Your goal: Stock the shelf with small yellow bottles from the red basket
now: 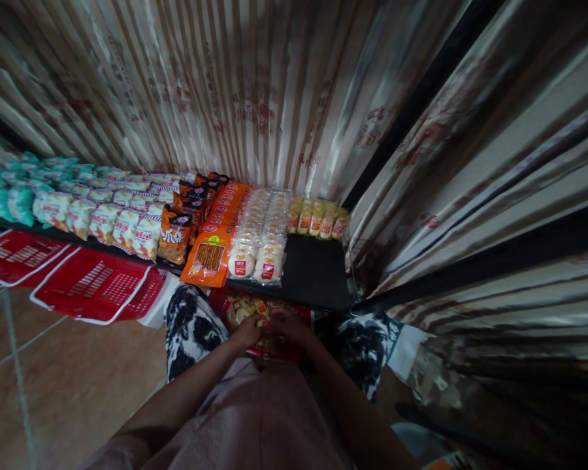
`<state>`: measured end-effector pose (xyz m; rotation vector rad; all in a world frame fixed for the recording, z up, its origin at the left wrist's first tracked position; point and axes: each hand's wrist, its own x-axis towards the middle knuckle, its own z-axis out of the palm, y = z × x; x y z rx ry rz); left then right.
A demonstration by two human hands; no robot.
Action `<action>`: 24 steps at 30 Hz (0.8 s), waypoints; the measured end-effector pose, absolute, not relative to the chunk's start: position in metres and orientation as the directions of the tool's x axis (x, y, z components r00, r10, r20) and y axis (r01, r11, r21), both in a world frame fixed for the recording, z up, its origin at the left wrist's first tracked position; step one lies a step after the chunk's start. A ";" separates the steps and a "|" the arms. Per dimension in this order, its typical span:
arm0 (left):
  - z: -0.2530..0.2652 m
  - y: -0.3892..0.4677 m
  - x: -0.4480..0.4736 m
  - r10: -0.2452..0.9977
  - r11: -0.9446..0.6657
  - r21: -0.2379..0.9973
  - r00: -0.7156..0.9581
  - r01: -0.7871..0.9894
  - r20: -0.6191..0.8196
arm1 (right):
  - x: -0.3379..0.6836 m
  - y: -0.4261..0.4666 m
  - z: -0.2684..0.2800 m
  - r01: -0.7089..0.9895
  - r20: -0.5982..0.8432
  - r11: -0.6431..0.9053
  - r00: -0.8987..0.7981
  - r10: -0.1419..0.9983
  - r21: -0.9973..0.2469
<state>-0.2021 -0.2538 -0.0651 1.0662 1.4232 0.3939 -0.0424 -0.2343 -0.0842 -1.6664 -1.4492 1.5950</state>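
Between my knees is a red bag [294,351] with several small yellow snack packets [242,309] inside. My left hand [247,331] and my right hand [290,326] meet over it, fingers curled in. One small yellow snack packet [263,323] shows between them, and both hands appear closed on it. The dim light hides the exact fingertip contact. Just beyond the bag, similar yellow packets [318,219] stand in a row at the back right of a black shelf [316,267].
Along the shelf to the left are round white crackers [268,261] in clear wrap, orange bags of sticks [208,254], orange-brown bags [174,235], white bags [136,232] and teal bags [19,203]. Red carrier bags [98,287] hang below. A pleated curtain [225,85] and dark poles [411,104] enclose the shelf.
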 end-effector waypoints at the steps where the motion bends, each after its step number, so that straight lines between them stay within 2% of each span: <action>1: -0.065 -0.254 -0.201 0.774 0.535 0.781 0.185 0.321 -0.606 | -0.040 -0.236 -0.082 0.369 -0.469 -0.380 -0.192 0.862 -0.848; 7: -0.051 -0.259 -0.194 0.745 0.634 0.771 0.223 0.056 -0.629 | -0.027 -0.247 -0.053 0.370 -0.408 -0.333 -0.143 0.902 -0.867; 10: -0.037 -0.260 -0.190 0.755 0.631 0.776 0.239 -0.010 -0.611 | -0.022 -0.251 -0.039 0.324 -0.378 -0.323 -0.121 0.918 -0.889; 19: -0.029 -0.255 -0.177 0.897 0.387 0.922 0.225 0.021 -0.382 | -0.007 -0.253 -0.004 0.250 -0.275 -0.237 -0.130 0.953 -0.939; 24: -0.021 -0.250 -0.166 0.913 0.316 0.946 0.245 0.078 -0.325 | -0.001 -0.246 0.007 0.082 -0.276 -0.270 -0.072 0.959 -0.959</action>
